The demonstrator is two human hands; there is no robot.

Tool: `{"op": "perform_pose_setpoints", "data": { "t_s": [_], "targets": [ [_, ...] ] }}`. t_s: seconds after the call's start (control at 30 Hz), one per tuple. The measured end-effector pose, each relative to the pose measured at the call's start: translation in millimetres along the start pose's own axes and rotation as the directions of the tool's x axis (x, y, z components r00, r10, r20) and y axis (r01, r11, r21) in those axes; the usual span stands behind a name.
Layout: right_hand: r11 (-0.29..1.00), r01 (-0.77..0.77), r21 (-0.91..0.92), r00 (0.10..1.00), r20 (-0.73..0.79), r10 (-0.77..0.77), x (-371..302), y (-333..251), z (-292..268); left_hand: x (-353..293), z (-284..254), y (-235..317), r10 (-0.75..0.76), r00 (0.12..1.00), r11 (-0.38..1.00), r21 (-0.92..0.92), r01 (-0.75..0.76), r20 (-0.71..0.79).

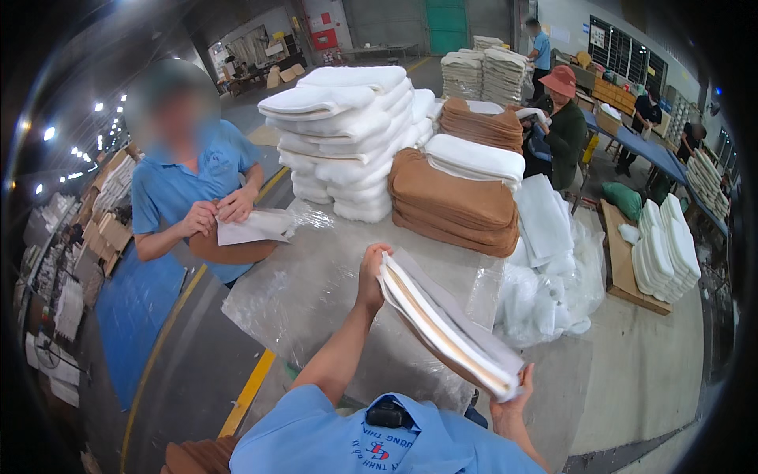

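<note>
Above the table, a long layered padded piece (pixel 446 328) with white, tan and brown layers is held up edge-on, slanting down to the right. My left hand (pixel 373 272) is closed on its far left end. Its near right end is gripped by my right hand (pixel 515 397), partly hidden behind the layers. Beneath the piece lies clear plastic sheeting (pixel 316 288) on the table. Just beyond it sits a stack of folded brown padded pieces (pixel 452 207), with a white folded piece (pixel 478 158) on top.
A tall stack of white padded pieces (pixel 343 134) stands at the table's far side. At left a co-worker (pixel 193 178) handles a brown piece with a white sheet (pixel 253 227). Crumpled clear plastic (pixel 545 296) lies at right, near white pieces (pixel 663 249) on a board.
</note>
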State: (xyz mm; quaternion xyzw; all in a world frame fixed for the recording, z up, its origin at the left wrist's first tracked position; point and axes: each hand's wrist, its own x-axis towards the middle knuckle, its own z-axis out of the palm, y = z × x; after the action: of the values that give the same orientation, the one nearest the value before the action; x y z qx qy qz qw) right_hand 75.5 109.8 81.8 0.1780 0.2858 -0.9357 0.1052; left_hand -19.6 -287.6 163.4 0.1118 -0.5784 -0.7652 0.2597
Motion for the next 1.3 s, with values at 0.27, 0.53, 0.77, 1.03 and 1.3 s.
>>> {"op": "perform_pose_setpoints", "data": {
  "t_s": [0.27,0.53,0.77,1.03,1.3],
  "targets": [
    [0.861,-0.385,-0.331,0.923,-0.115,0.368,-7.1,60.6,20.1,64.1,-9.2,-46.8,-0.225,0.968,0.974,0.048,0.221,0.115],
    [0.374,0.270,-0.887,0.941,0.325,0.090,97.0,64.2,92.6,56.7,21.9,-74.2,-0.378,0.886,0.923,0.034,0.384,0.268],
    [0.164,0.665,-0.729,0.745,0.633,-0.212,176.7,111.7,225.7,64.0,11.6,-76.5,-0.401,0.868,0.903,-0.032,0.428,0.293],
    [-0.017,0.636,-0.771,0.745,0.620,-0.246,189.9,160.7,245.1,62.6,0.7,-76.1,-0.423,0.865,0.880,-0.106,0.463,0.270],
    [0.192,0.721,-0.666,0.677,0.616,-0.403,182.9,166.0,232.8,58.4,5.7,-78.5,-0.396,0.885,0.901,-0.083,0.426,0.243]
  ]
}}
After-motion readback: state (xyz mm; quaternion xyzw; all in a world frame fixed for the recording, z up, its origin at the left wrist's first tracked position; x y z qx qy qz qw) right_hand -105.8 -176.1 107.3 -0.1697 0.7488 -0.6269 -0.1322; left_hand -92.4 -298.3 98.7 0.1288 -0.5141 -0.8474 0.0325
